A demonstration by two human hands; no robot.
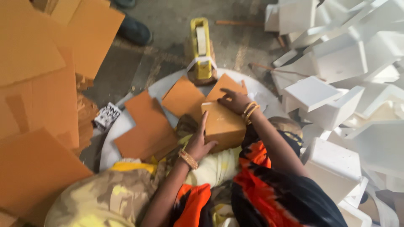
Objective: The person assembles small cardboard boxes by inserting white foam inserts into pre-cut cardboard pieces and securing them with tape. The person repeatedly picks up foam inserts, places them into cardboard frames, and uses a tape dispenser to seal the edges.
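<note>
A small brown cardboard box (225,124) rests on my lap, over the white round sheet (126,122). My left hand (198,143) presses flat against the box's left side, fingers pointing up. My right hand (233,101) lies on the box's top far edge, over a folded flap; gold bangles circle that wrist. Flat brown cardboard pieces lie beside the box: one (183,98) just behind it and a larger one (147,130) to its left.
A yellow tape dispenser (201,46) stands behind the box. White foam blocks (336,63) pile up on the right. Stacks of flat brown cardboard (38,105) fill the left. Someone's dark shoe (134,29) is on the concrete floor at the top.
</note>
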